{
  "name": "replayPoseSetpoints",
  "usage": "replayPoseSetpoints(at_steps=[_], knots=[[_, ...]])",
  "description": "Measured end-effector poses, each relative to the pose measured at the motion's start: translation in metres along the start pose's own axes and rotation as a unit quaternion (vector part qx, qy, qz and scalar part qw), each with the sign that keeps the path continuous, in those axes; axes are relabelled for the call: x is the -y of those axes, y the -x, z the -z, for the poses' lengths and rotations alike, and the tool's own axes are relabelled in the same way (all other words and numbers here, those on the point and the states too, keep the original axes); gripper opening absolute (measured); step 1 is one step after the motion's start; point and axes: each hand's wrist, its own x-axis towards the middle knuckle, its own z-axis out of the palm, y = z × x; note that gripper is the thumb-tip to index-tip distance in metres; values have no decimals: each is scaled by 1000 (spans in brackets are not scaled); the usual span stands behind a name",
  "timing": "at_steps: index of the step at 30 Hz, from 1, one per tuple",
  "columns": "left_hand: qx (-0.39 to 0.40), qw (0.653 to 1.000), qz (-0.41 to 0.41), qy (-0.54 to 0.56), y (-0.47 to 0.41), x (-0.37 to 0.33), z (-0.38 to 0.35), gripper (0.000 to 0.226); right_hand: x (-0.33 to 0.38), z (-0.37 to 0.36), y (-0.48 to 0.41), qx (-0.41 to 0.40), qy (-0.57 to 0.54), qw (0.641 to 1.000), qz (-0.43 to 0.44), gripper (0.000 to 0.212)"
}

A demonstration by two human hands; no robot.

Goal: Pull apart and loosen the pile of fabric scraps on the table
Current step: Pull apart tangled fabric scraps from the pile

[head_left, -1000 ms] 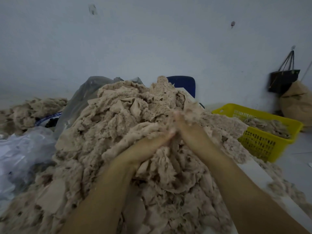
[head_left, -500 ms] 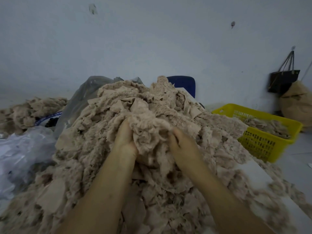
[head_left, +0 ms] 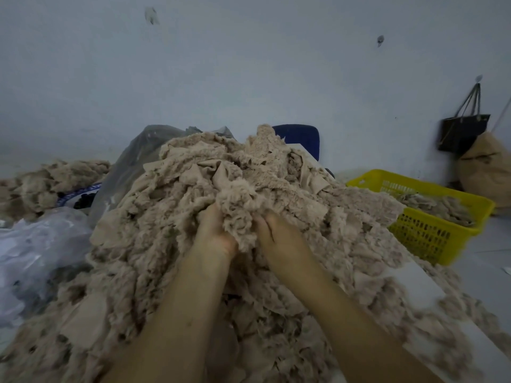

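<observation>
Grips clump [head_left: 240,205] in both hands, high on pile [head_left: 154,244].
Curls fingers of left hand [head_left: 214,233] and right hand [head_left: 279,234] round it from either side, tips buried in fluff. Holds it against the beige pile, heaped over white table [head_left: 423,288]; notes yellow basket [head_left: 425,233] near table edge, at right.

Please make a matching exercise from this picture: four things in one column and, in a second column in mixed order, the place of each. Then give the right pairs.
Things
1. yellow basket
2. black bag
3. blue object
4. left hand

Places
A. behind the top of the pile of fabric scraps
B. grips a clump of scraps in the pile's middle
C. hangs on the wall, far right
D. right of the pile, scraps inside

Pairs: 1-D, 2-C, 3-A, 4-B
</observation>
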Motion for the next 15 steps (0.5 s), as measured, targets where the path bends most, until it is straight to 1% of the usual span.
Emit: replayPoseSetpoints(at_steps=[1,2,3,6,8,10,11,12,14,15], knots=[[27,999,9,18,0,0,-1,54,-5,2,1,4,-7,1000,-3,34],[45,999,-1,23,3,-4,-1,58,-13,5,3,10,-19,1000,-9,36],[50,998,-12,30,6,-8,1,57,-20,10,6,17,-34,999,-26,37],[0,997,-68,23,6,-24,7,38,-40,25,15,-19,-51,995,-88,41],[-8,998,-62,7,4,-25,5,36,-39,28,19,-49,-93,990,-90,42],[-2,999,-44,-29,6,-17,-1,37,-22,24,19,-44,-158,985,-61,41],[-7,998,-35,-45,7,-11,-6,39,-14,19,17,-26,-159,986,-45,42],[-15,997,-30,-65,8,-5,-10,40,-7,14,14,-11,-130,991,-31,43],[-2,997,-13,-71,10,6,-16,51,0,3,8,9,-32,999,-6,38],[14,998,-9,-56,10,9,-18,58,0,0,8,10,-9,1000,0,35]])
